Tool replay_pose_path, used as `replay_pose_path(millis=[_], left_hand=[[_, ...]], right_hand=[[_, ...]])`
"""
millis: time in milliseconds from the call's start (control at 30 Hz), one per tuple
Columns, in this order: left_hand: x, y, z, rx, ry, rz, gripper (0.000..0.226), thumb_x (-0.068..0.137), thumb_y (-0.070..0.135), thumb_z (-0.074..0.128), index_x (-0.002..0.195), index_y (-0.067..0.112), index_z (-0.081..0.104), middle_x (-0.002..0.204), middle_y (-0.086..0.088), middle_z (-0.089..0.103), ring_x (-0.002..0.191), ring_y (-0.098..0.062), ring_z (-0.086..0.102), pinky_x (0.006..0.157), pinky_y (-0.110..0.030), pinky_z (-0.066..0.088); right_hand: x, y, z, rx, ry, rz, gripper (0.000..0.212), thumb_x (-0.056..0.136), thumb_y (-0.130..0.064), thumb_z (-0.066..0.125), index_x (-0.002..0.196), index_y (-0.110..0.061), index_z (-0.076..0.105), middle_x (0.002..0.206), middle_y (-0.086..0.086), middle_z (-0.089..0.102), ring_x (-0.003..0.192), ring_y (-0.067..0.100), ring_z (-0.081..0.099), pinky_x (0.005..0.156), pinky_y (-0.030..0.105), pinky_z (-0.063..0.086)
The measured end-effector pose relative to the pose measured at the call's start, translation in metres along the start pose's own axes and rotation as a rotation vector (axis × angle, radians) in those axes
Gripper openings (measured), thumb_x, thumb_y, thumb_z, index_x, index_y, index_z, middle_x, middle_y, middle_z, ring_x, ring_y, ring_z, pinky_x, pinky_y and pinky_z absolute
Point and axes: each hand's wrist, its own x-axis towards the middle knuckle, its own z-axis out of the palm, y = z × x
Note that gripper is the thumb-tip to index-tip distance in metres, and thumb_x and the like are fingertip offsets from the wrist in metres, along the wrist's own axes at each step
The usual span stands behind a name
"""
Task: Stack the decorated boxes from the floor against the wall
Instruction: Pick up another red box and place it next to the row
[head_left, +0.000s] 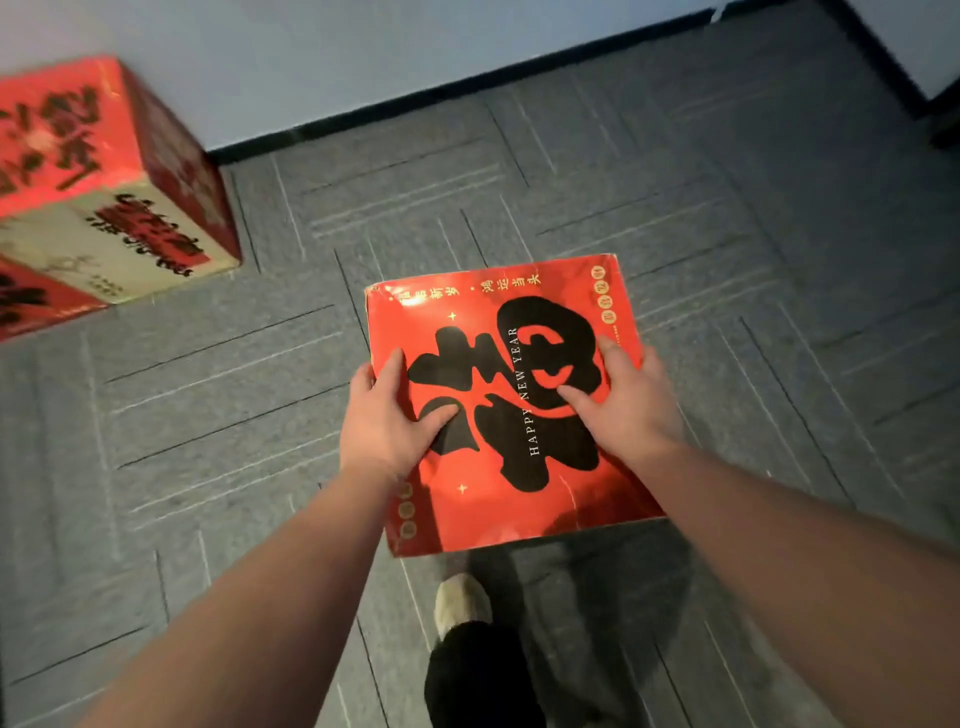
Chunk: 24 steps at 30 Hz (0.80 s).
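Gripping the red box (498, 405) between left hand (382, 421) and right hand (623, 402), face up, long axis running away from them.

- Head camera, worn high, looks steeply down and forward over both forearms at the grey carpet tiles (727, 218).
- The wall (322, 57) crosses the frame top (wide-angle bending at the edges); the hands sit close, centre frame.
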Motion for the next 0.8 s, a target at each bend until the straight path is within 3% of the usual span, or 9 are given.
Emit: replay_pose_path(millis=[300, 467, 800], left_hand=[[0.151, -0.028, -0.103, 0.002, 0.088, -0.054, 0.085, 0.070, 0.043, 0.080, 0.142, 0.024, 0.038, 0.136, -0.006, 0.039, 0.126, -0.019, 0.041, 0.099, -0.027, 0.035], [0.218, -0.046, -0.134, -0.011, 0.141, -0.106, 0.086, 0.070, 0.040, 0.080, 0.143, 0.021, 0.039, 0.135, -0.010, 0.041, 0.126, -0.021, 0.042, 0.101, -0.028, 0.035], [0.371, -0.075, -0.184, -0.032, 0.150, -0.175, 0.082, 0.069, 0.050, 0.076, 0.138, 0.021, 0.042, 0.135, -0.012, 0.042, 0.126, -0.025, 0.042, 0.097, -0.037, 0.044]], right_hand=[[0.116, -0.172, 0.017, -0.031, -0.039, -0.072, 0.077, 0.081, -0.058, 0.064, 0.146, -0.039, 0.029, 0.148, 0.009, 0.025, 0.133, 0.034, 0.032, 0.105, 0.049, 0.037], [0.178, -0.238, 0.039, -0.056, -0.058, -0.135, 0.077, 0.078, -0.059, 0.065, 0.145, -0.036, 0.035, 0.144, 0.012, 0.032, 0.123, 0.036, 0.044, 0.101, 0.045, 0.041], [0.308, -0.359, 0.063, -0.160, -0.119, -0.182, 0.077, 0.082, -0.061, 0.060, 0.147, -0.036, 0.025, 0.153, 0.014, 0.022, 0.138, 0.037, 0.031, 0.108, 0.053, 0.036]])
